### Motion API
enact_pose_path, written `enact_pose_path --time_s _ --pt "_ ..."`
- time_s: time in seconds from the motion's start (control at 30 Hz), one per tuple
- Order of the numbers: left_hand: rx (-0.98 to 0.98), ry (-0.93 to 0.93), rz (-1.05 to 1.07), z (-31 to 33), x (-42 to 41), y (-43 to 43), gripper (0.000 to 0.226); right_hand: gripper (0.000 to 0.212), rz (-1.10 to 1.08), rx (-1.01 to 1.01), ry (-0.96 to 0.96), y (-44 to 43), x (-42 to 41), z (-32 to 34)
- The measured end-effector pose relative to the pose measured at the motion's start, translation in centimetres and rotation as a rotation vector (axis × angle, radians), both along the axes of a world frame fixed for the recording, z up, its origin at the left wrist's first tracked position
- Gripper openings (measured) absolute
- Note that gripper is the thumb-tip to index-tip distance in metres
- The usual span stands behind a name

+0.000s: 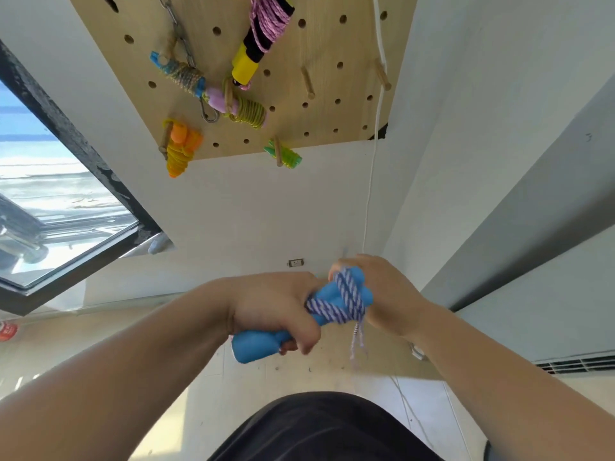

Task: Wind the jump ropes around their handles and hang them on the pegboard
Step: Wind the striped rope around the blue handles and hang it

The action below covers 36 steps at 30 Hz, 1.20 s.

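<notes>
My left hand grips the two blue handles of a jump rope, held side by side in front of my body. A purple-and-white striped rope is wound around their upper ends. My right hand is curled around that wound end, and a short loose stretch of the rope hangs below it. Above, on the wall, the wooden pegboard carries several wound jump ropes: a yellow-and-black one with pink rope, a pink one with yellow rope, an orange one and a green one.
Bare wooden pegs stick out on the right half of the pegboard. A white cable runs down the wall past the board's right edge. A window is at the left, a wall socket low on the wall.
</notes>
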<state>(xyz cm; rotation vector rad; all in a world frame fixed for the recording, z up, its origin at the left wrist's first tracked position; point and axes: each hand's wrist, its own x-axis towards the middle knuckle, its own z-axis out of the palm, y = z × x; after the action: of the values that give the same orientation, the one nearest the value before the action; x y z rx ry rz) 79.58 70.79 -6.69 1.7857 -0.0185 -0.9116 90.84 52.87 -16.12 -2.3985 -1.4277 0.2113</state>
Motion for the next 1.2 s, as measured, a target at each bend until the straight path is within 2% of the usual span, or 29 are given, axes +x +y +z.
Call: enact_pose_path --time_s 0.07,0.17,0.3,0.37,0.5,0.63,0.7,0.8,0.87,0.97,1.07,1.2 --pt "0.267 -0.034 -0.171 -0.4 0.2 -1.2 0.021 0.026 0.082 -0.106 -0.029 1.1 0.6 0.6" --pt "0.592 -0.042 -0.328 -2.2 0.2 -1.9 0.016 0.011 0.113 -0.181 0.012 2.7 0.9 2.1" --pt "0.903 -0.084 -0.351 -4.9 0.4 -1.1 0.02 0.012 0.12 -0.243 0.02 4.5 0.1 3.7" --pt "0.968 -0.089 -0.255 -6.1 0.8 0.2 0.018 0.02 0.109 -0.226 0.031 4.9 -0.7 4.3" --pt "0.888 -0.08 0.073 -7.2 2.0 3.3 0.019 0.025 0.098 -0.136 -0.032 3.9 -1.9 4.4" --pt "0.782 -0.12 0.361 -7.3 2.6 4.7 0.021 0.034 0.014 0.036 0.066 1.8 -2.4 3.9" --pt "0.646 -0.138 0.525 -6.8 2.7 4.6 0.018 0.044 -0.059 0.15 0.076 0.9 -2.4 3.1" --pt "0.341 -0.115 0.697 -5.2 2.3 3.6 0.021 0.028 -0.183 0.291 0.103 -0.3 -2.4 1.8" --pt "0.159 -0.08 0.726 -4.1 1.8 2.9 0.023 0.03 -0.27 0.325 0.136 -1.0 -2.6 1.6" --pt "0.036 -0.034 0.763 -3.5 1.5 2.3 0.026 0.04 -0.361 0.351 0.246 -1.2 -3.0 1.8" --pt "0.041 -0.022 0.831 -3.7 1.7 2.2 0.025 0.028 -0.371 0.394 0.143 -0.6 -3.0 1.9" --pt "0.132 -0.012 0.884 -4.6 2.1 3.1 0.022 0.021 -0.259 0.48 -0.144 -0.4 -2.6 1.7"
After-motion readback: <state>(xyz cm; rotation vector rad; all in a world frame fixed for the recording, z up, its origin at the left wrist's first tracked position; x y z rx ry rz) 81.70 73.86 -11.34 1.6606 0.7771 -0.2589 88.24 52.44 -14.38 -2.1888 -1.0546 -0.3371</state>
